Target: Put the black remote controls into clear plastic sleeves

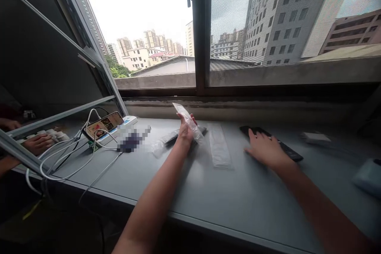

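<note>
My left hand point(185, 130) is closed around a clear plastic sleeve point(185, 114), raised above the desk with its flat end pointing up and away. Beneath and behind that hand lies a dark object in clear wrapping point(171, 138), partly hidden. Between my hands another clear plastic sleeve point(219, 147) lies flat. My right hand point(264, 147) rests over a long black remote control point(290, 151), fingers spread across it and thumb out to the left. The hand covers the remote's middle.
A phone point(104, 125) leans by a white power strip point(129, 120) among white cables point(67, 177) at left. Behind a metal frame point(98, 53), another person's hand point(38, 143) is near white items. A white packet point(316, 138) and bluish bag point(369, 176) lie right. The window point(200, 27) stands behind.
</note>
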Demonstrator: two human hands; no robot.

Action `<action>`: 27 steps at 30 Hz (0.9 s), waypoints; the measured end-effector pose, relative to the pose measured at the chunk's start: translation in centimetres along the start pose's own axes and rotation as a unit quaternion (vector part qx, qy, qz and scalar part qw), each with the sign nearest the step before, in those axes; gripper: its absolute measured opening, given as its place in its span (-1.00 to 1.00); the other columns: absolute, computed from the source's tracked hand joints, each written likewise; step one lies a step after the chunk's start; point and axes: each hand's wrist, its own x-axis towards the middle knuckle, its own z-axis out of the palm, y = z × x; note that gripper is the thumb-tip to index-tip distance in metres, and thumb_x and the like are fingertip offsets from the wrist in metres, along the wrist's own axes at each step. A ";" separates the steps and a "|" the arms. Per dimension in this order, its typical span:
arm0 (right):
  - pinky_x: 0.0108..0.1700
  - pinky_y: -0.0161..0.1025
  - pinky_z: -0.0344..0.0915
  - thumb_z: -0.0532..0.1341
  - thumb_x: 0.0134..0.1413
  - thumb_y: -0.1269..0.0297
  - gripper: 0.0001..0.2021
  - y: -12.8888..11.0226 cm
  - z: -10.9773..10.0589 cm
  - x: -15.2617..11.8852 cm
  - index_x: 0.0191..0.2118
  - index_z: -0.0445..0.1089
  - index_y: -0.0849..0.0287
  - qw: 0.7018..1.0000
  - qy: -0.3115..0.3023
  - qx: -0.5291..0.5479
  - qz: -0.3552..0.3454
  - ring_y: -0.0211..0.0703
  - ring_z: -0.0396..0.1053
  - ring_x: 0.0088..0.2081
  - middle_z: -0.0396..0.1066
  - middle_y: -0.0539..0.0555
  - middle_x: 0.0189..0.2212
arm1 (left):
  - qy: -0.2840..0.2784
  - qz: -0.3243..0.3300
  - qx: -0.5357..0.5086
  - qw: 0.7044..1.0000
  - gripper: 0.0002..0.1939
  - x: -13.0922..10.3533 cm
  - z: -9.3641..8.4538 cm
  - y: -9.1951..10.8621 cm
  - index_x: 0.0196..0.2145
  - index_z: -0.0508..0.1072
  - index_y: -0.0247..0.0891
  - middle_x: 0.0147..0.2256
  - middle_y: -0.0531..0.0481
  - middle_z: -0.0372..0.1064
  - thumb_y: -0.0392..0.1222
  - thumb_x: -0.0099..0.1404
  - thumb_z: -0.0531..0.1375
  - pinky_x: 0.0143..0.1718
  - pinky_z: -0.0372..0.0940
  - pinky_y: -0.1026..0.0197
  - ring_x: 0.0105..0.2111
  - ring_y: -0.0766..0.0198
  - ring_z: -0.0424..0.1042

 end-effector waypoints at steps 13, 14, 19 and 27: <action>0.06 -0.08 0.24 0.20 0.07 0.31 -0.50 0.2 -0.3 1.1 0.13 0.30 0.41 0.986 -0.087 0.133 0.046 0.25 0.25 0.12 0.25 0.44 0.08 | -0.074 0.040 -0.090 0.992 -0.51 -1.0 1.3 2.6 -0.28 0.37 -0.28 -0.44 0.03 0.30 0.25 0.31 0.02 -0.43 0.30 0.36 -0.50 0.39 0.34; 0.04 -0.10 0.25 0.20 0.06 0.32 -0.51 0.2 -0.4 1.1 0.12 0.32 0.43 0.983 -0.090 0.153 0.053 0.24 0.28 0.10 0.27 0.45 0.06 | -0.071 0.043 -0.093 0.992 -0.52 -1.0 1.2 2.6 -0.27 0.36 -0.27 -0.43 0.03 0.30 0.25 0.31 0.03 -0.42 0.31 0.36 -0.49 0.38 0.34; -0.10 -0.20 0.30 0.21 0.01 0.33 -0.41 -0.2 -1.8 0.7 0.21 0.27 0.26 0.917 -0.069 0.393 0.028 -0.02 0.46 -0.16 0.40 0.28 -0.02 | -0.046 0.053 -0.094 0.993 -0.51 -0.9 0.9 2.9 -0.29 0.33 -0.28 -0.41 0.01 0.29 0.25 0.34 -0.01 -0.42 0.31 0.36 -0.48 0.38 0.33; -0.36 -0.32 0.17 0.33 -0.07 0.12 -0.36 -0.6 -6.1 -1.8 0.20 0.33 0.10 0.763 -0.212 0.572 -0.215 -0.20 0.38 -0.34 0.48 0.08 -0.27 | -0.019 0.064 -0.129 0.989 -0.47 -0.8 0.6 3.3 -0.35 0.30 -0.32 -0.45 0.00 0.29 0.27 0.33 -0.02 -0.48 0.33 0.36 -0.51 0.40 0.32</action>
